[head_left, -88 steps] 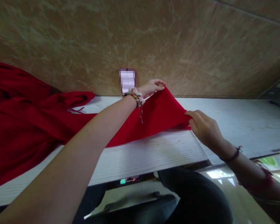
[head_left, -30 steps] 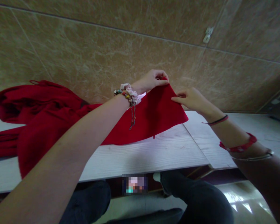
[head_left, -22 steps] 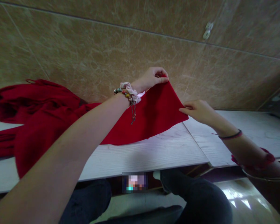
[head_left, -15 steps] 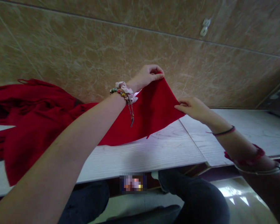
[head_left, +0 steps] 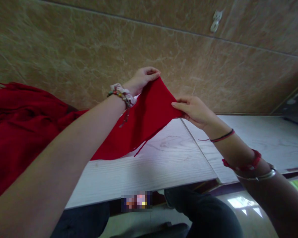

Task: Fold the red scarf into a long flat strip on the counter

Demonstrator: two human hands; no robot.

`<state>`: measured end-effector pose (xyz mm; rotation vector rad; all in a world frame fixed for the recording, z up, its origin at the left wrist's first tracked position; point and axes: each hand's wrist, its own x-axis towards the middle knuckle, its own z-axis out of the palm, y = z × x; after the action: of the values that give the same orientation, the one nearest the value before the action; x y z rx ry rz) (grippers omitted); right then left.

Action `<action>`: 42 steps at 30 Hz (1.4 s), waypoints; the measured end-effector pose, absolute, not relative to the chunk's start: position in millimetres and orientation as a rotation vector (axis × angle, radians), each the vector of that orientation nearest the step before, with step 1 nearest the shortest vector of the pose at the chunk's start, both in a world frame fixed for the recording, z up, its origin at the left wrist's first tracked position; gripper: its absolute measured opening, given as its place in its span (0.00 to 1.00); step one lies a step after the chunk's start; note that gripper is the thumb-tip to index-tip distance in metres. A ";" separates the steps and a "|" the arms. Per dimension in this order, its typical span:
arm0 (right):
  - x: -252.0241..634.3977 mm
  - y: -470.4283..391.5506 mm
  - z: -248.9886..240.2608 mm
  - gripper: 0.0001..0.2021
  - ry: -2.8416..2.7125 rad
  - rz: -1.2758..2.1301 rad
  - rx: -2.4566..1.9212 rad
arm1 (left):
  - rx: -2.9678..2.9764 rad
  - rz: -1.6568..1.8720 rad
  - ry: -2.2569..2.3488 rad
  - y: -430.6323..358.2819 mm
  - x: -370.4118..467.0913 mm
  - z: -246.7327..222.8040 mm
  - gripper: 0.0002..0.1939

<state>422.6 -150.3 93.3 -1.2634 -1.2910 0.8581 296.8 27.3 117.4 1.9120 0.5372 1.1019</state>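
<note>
Red cloth [head_left: 149, 115] is stretched between both hands above a pale wood-grained table. My left hand [head_left: 145, 77] pinches its upper corner between thumb and fingers. Lower and to the right, my right hand [head_left: 190, 109] grips the other end of the same edge, thumb on top. A loose thread hangs from the cloth's lower edge. The rest of the red fabric lies bunched at the left, partly hidden behind my left forearm.
A brown marbled wall [head_left: 89, 49] with a small white fixture [head_left: 216, 21] rises behind the table [head_left: 164, 162]. A dark object [head_left: 296, 107] stands at the far right. Legs in dark trousers are below the table's front edge.
Both hands and the stretched cloth have shifted left in the view. The cloth's lower edge has turned up a little near my right hand, and more of the thread shows.
</note>
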 end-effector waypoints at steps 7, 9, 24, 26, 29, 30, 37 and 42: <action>518.9 -181.0 -2.8 0.03 -1.110 0.745 -1.749 | 2.349 0.684 0.655 8.3 424.5 9.2 0.05; 536.0 -187.0 -28.1 0.04 -1.183 0.563 -1.963 | 2.375 0.648 0.667 -0.4 441.9 -19.2 0.04; 546.4 -182.8 -37.9 0.16 -1.442 0.294 -2.290 | 2.850 0.175 0.975 -34.7 352.2 -24.7 0.27; 546.7 -168.2 -35.2 0.19 -1.447 0.307 -2.296 | 2.779 0.009 1.138 -27.6 315.9 -26.5 0.30; 546.1 -142.6 -31.7 0.20 -1.408 0.363 -2.279 | 2.721 -0.167 1.226 -18.7 259.2 -27.2 0.32; 545.7 -134.6 -31.4 0.20 -1.390 0.365 -2.274 | 2.701 -0.215 1.284 -18.3 239.9 -26.9 0.34; 545.3 -107.9 -44.1 0.19 -1.305 0.215 -2.322 | 2.691 -0.308 1.242 -50.4 121.0 -23.6 0.39; 544.6 -113.9 -57.2 0.19 -1.373 0.110 -2.350 | 2.845 -0.341 1.150 -66.3 70.8 -30.7 0.34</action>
<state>544.6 -113.9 -57.2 -2.3501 -1.3730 0.1102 70.8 -66.3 -30.7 2.8453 1.1498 -0.3414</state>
